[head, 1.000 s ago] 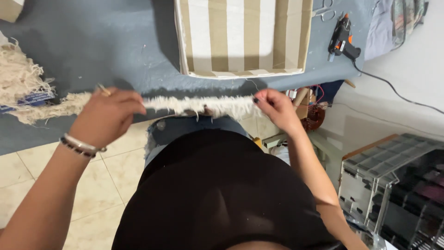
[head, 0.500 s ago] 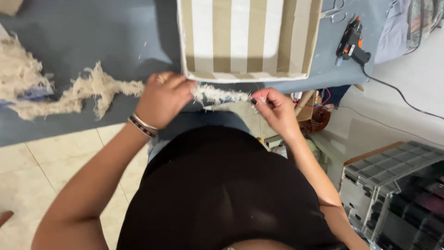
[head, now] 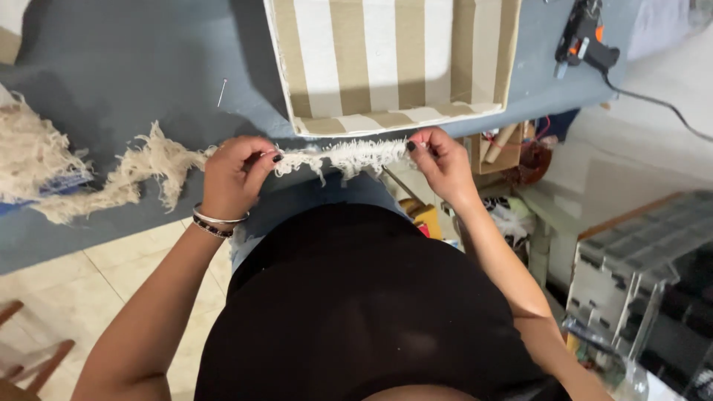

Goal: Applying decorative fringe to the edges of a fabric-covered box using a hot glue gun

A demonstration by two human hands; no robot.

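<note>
Both hands pinch a cream fringe strip (head: 338,157) taut at the counter (head: 134,82) edge: left hand (head: 234,178) and right hand (head: 442,163) fingers grasping it, just below the striped box (head: 394,63).

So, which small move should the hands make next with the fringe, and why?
Probably press the fringe strip onto the striped box front edge: the left hand and right hand hold it stretched right beside that edge.
</note>
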